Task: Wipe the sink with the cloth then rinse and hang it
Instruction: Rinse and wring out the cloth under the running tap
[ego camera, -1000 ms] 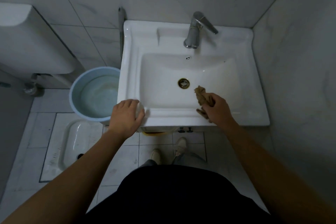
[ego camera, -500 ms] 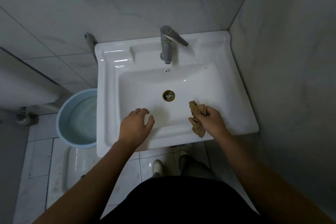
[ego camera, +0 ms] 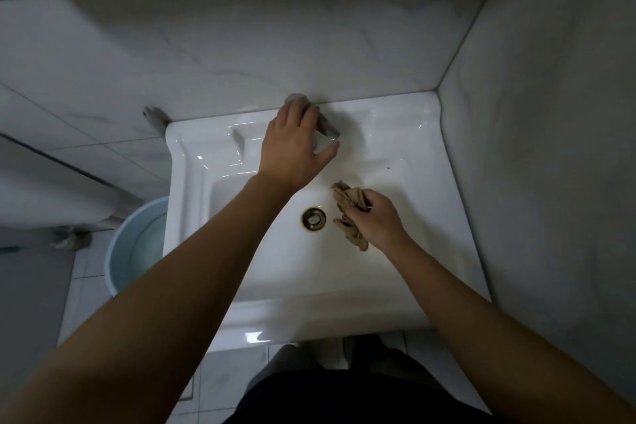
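Observation:
A white ceramic sink (ego camera: 413, 162) fills the middle of the head view, with a brass drain (ego camera: 313, 218) in its basin. My right hand (ego camera: 377, 218) grips a crumpled tan cloth (ego camera: 347, 200) just right of the drain, low in the basin. At the back rim my left hand (ego camera: 292, 144) lies over the chrome tap (ego camera: 327, 129), fingers curled round its lever. Most of the tap is hidden under that hand. No water stream is visible.
A light blue bucket (ego camera: 137, 244) holding water stands on the floor left of the sink. Grey marble walls (ego camera: 550, 148) close in behind and on the right. A white cistern (ego camera: 51, 196) is at the far left. My feet are under the sink's front edge.
My left hand left the sink's front rim and reached forward onto the tap. My right hand carried the cloth from the front rim into the basin beside the drain. The camera moved closer.

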Demonstrator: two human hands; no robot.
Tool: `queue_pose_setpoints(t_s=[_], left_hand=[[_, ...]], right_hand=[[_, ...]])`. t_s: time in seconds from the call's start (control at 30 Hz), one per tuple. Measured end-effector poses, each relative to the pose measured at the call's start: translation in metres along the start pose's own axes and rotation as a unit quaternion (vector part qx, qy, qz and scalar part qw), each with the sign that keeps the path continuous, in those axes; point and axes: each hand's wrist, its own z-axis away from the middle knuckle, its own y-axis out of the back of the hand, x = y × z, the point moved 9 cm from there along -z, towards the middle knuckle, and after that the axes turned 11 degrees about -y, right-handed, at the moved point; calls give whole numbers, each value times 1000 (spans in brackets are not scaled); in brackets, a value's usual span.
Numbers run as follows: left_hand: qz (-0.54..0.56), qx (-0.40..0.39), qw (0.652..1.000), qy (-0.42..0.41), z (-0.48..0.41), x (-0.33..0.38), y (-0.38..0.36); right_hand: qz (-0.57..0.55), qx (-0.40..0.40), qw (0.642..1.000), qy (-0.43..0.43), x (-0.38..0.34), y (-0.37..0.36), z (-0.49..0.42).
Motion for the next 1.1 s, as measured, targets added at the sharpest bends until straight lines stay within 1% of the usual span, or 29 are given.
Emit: queue_pose_setpoints(t_s=[0.07,0.17,0.4,0.5,0.67,0.77,0.8,0.87,0.9,0.93,0.97,1.0,1.03,1.1], left_hand=[[-25,-17,1000,-8,-9,-3,-8],[-55,-6,998,-21,-15,-6,-10],[-60,2,998,-35,-18,-8,-9],[-50,0,998,-33,-20,-12,-6],[-22,-26,999,-32,-24,-18,-3],[28,-31,999,-33,-17,-24,7],[54,-14,998,-19,-8,-29,14],[101,64,992,38,23,-45,30],[120,92,985,84,44,-55,32],[138,92,976,142,65,-64,27],[160,60,963,207,86,-74,10],[190,5,943,272,105,-84,-15],[231,-50,914,329,122,-90,-40],[339,-117,839,409,144,-94,-86]], right_hand=[[21,4,1000,17,-12,0,-3],[35,11,999,26,-21,-1,-7],[14,20,1000,-2,-9,-7,-8],[9,25,1000,-5,-7,-11,-8],[13,35,999,-8,-9,-20,-9],[12,37,999,-12,-12,-28,-11],[9,33,999,-14,-13,-33,-13],[3,28,999,-20,-16,-43,-17],[-2,25,999,-25,-18,-48,-21],[-7,24,999,-30,-20,-54,-26],[-9,22,999,-35,-24,-61,-29],[-11,19,999,-39,-27,-67,-34],[-12,17,999,-41,-32,-74,-40],[-13,14,999,-49,-37,-87,-51]])
